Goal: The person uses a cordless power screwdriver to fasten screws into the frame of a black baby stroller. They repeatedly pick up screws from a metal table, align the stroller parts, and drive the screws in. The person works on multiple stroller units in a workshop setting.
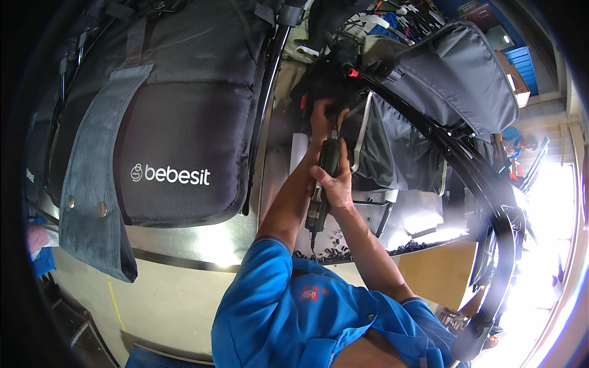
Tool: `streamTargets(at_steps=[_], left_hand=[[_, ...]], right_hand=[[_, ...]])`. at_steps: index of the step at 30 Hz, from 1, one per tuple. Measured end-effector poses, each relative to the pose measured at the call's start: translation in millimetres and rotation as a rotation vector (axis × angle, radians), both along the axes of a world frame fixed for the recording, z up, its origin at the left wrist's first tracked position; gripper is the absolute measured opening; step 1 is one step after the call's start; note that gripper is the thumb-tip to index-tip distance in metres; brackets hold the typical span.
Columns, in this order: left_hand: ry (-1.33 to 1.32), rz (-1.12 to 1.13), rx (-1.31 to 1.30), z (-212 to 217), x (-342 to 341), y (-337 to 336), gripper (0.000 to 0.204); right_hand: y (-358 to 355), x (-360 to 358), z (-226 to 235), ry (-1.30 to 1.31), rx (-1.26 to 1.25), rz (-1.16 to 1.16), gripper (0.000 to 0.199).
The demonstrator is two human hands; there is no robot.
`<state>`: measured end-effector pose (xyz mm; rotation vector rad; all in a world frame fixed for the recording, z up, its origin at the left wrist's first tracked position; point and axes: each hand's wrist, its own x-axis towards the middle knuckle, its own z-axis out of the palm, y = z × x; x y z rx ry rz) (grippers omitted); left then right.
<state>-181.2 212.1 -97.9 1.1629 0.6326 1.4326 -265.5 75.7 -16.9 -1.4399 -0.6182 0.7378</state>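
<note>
My right hand point(334, 185) is wrapped round a dark electric screwdriver point(330, 158), its cord leaving the lower end. The screwdriver's tip points away from me, at dark parts of a stroller. Just beyond the tip, my left hand point(319, 121) is closed at the dark parts; its fingers are partly hidden, so what they grip cannot be made out. The stroller has a curved black frame tube point(423, 126) with a red piece point(353, 73) at its upper end. Grey-black fabric point(457, 73) hangs over the right side.
On the left stands another stroller's black padded seat point(184, 135), with a grey strap point(98, 159) hanging down. Several small black parts point(334, 253) lie along the metal table's point(227, 236) near edge. A brown board point(438, 273) is at the right. Tools and loose parts point(392, 24) crowd the back.
</note>
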Motion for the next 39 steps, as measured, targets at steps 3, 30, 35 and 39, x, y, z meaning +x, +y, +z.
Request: streamTargets(at_steps=[3,30,35,39], left_hand=[[0.040,0.056,0.090,-16,10,3,0.043],[0.434,0.048,0.573,33,-60,-18,0.041],[-0.017,0.150,0.368,195,-129,-66,0.027],[-0.397,0.069,0.592,310,-175,-90,0.033]], right_hand=[[3,-4,3,0.071,0.018,-0.015,0.105],[-101,14,51,-0.480,-0.284,0.099,0.092],[-243,13,135,-0.750,-0.117,-0.023,0.095],[-312,54,250,-1.181,-0.032,-0.534,0.091]])
